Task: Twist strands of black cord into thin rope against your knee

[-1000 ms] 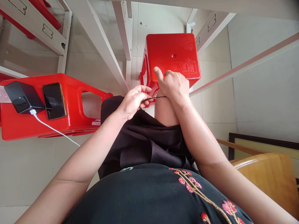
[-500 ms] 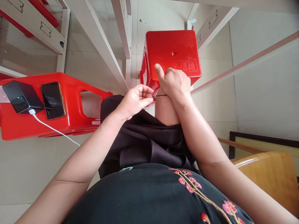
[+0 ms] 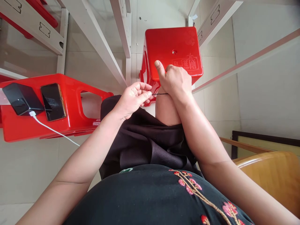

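fingers: the left hand [image 3: 130, 101] had its fingers [image 3: 144, 88] curled and pressed together, their tips pinching a thin black twisted cord [image 3: 160, 94]. the right hand [image 3: 175, 84] had its thumb [image 3: 157, 64] raised and clear of the cord, while its other fingers were folded together over the opposite side of the cord; their exact contact was hidden behind the hand.

cord position: the cord ran nearly level and straight between the two hands, above the bare knee [image 3: 165, 107]. both ends were hidden inside the fingers.

progress: the visible run was tightly twisted along its length. no knot, loop or attached part could be seen on it. what remained could not be told, as neither end was in view.

writing: the top of an upright red plastic stool [image 3: 164, 40] bore a moulded logo and lettering [image 3: 185, 62] near its edge, unreadable at this angle. no brand could be read on the other objects.

surroundings: a second red plastic stool [image 3: 72, 125] carried a black smartphone [image 3: 52, 102] and a black charger block [image 3: 22, 98], with a white charging cable [image 3: 53, 132] leading off its edge. a black satin skirt [image 3: 140, 147] covered the lap, below a black top with red floral embroidery [image 3: 187, 182]. a white shelf rack [image 3: 93, 37] stood on the tiled floor [image 3: 28, 168], and a wooden chair [image 3: 264, 175] stood at the right.
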`<move>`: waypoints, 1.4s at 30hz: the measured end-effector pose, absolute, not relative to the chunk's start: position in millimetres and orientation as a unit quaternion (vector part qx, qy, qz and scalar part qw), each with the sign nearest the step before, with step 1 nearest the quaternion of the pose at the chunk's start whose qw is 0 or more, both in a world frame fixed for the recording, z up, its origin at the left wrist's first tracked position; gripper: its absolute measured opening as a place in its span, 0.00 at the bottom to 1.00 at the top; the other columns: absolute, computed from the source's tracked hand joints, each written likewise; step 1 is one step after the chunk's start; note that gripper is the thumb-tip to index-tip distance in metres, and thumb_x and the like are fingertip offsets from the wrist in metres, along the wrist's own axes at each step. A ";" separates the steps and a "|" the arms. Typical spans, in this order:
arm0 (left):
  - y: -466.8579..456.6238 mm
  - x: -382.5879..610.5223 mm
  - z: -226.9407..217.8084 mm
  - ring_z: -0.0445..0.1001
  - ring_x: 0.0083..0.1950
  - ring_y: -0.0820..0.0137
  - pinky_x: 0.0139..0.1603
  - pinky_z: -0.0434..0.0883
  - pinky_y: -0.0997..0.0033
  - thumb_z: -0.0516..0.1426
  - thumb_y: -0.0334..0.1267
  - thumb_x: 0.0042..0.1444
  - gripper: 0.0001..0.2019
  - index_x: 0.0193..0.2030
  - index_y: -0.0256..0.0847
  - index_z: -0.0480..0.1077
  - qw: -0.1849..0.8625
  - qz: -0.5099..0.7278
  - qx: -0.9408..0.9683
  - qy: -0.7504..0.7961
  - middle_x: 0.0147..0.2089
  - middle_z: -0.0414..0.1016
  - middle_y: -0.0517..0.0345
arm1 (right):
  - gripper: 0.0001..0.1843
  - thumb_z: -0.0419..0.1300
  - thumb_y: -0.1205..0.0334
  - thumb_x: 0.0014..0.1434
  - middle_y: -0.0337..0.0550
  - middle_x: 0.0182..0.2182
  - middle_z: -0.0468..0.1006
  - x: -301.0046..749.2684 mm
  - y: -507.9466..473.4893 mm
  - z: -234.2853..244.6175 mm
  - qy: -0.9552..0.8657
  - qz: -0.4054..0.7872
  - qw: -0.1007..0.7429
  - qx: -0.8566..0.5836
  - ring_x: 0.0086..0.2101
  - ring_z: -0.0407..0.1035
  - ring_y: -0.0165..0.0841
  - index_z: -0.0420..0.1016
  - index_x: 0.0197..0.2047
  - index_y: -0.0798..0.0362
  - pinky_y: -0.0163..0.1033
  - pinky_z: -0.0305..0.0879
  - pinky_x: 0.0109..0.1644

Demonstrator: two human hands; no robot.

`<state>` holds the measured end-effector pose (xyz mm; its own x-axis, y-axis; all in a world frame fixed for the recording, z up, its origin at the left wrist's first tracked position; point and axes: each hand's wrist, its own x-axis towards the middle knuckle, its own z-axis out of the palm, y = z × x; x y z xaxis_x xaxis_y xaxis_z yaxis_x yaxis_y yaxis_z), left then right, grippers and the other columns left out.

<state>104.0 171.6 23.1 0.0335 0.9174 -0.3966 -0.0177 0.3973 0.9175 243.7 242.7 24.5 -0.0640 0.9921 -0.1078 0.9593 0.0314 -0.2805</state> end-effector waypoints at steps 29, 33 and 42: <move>184.4 129.2 12.2 0.71 0.34 0.74 0.38 0.70 0.71 0.62 0.35 0.49 0.07 0.35 0.37 0.72 0.586 0.382 0.500 0.511 0.33 0.74 0.57 | 0.44 0.23 0.35 0.59 0.55 0.44 0.74 241.8 238.2 34.3 -0.697 0.154 0.092 -0.694 0.49 0.65 0.49 0.61 0.58 0.55 0.51 0.61 0.46; 188.6 134.9 15.2 0.70 0.34 0.72 0.39 0.69 0.70 0.63 0.36 0.46 0.06 0.30 0.36 0.73 0.566 0.388 0.510 0.519 0.31 0.74 0.57 | 0.43 0.20 0.35 0.58 0.53 0.52 0.69 244.7 238.1 31.3 -0.682 0.171 0.134 -0.699 0.56 0.58 0.48 0.46 0.67 0.48 0.54 0.58 0.51; 186.0 142.5 29.8 0.65 0.28 0.76 0.32 0.64 0.74 0.57 0.28 0.47 0.07 0.33 0.34 0.75 0.534 0.349 0.585 0.501 0.24 0.70 0.61 | 0.36 0.32 0.35 0.60 0.47 0.56 0.64 263.1 269.5 -22.4 -0.649 0.271 0.390 -0.594 0.61 0.52 0.45 0.37 0.68 0.38 0.59 0.55 0.58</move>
